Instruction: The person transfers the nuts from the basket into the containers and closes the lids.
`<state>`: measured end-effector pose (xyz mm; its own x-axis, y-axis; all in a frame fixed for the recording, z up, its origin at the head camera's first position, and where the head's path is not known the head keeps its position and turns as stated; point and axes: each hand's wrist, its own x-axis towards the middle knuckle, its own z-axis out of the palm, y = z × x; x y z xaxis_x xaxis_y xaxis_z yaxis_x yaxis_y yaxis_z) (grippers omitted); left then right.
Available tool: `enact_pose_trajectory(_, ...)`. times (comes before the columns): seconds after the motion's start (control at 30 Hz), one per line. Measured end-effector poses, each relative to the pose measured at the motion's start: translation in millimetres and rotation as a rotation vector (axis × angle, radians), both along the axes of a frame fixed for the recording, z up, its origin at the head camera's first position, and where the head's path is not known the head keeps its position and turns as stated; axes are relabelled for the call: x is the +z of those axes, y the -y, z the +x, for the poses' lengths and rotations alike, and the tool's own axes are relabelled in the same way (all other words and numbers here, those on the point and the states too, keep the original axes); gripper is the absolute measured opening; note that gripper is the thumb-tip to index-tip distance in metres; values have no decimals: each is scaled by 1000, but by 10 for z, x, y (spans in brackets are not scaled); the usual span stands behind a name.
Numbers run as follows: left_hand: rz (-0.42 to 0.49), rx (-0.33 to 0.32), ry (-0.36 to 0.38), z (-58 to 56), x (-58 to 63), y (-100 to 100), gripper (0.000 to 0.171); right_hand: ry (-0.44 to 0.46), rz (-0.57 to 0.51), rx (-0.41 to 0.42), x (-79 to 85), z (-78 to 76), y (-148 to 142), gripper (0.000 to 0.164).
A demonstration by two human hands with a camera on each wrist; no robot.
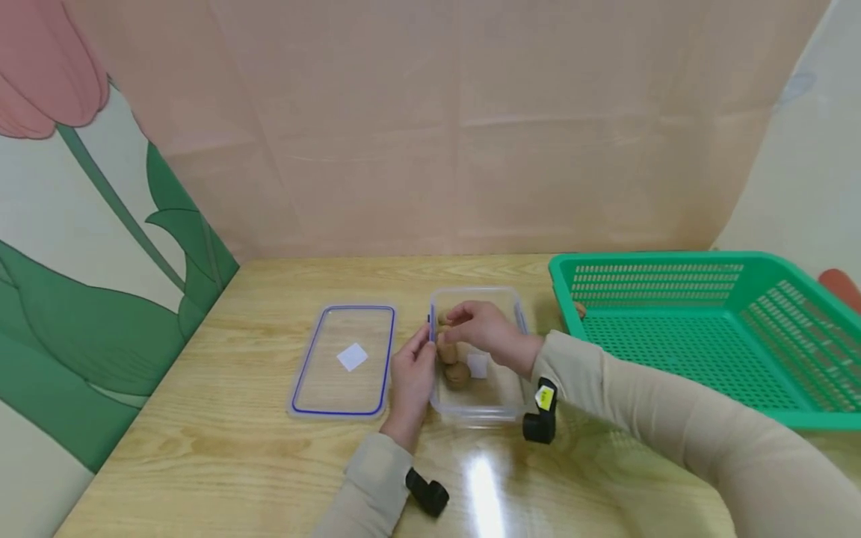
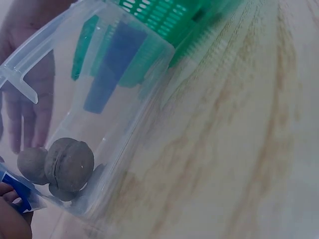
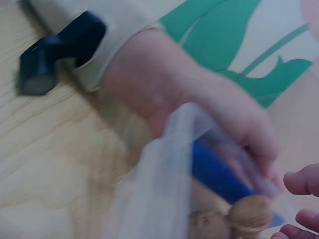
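Observation:
A clear plastic food container (image 1: 479,411) with blue latches stands on the table, several walnuts (image 1: 457,375) gathered along its left side. My left hand (image 1: 412,373) grips that left wall near a blue latch (image 3: 219,172). Inside the container, my right hand (image 1: 486,329) reaches over the walnuts. Its fingers are apart beside a walnut (image 3: 250,215) in the right wrist view, and in the left wrist view they point down behind two walnuts (image 2: 72,164). Nothing shows between them.
To the left lies a clear lid (image 1: 323,359) with a blue seal and a white label. A large green basket (image 1: 673,261) stands at the right, with a walnut (image 1: 580,308) by its near left wall. A pinkish sheet (image 1: 403,149) hangs behind the table.

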<state>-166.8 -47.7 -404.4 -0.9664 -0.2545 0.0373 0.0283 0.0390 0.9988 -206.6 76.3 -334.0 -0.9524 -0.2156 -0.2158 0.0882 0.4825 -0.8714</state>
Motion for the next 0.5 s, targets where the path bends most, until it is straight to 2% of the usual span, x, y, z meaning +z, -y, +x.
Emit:
enact_pose_trajectory(0.17, 11, 5, -3, -12, -11, 0, 34, -4, -73, -35, 154, -85, -106, 49)
enact_pose_trajectory(0.23, 18, 4, -3, -3, 16, -2, 34, 6, -152, -30, 216, -129, -182, 48)
enact_pose_trajectory(0.33, 24, 1, 2, 89, 185, -15, 35, 37, -292, 19, 293, -198, -331, 48)
enact_pose_trajectory(0.43, 17, 2, 12, 185, 352, -27, 35, 83, -393, 103, 371, -243, -518, 48)
enact_pose_trajectory(0.47, 14, 3, 15, 195, 370, -29, 35, 91, -407, 131, 394, -254, -584, 47)
enact_pose_trajectory(0.5, 14, 4, 21, 175, 338, -27, 35, 98, -419, 160, 415, -262, -651, 46)
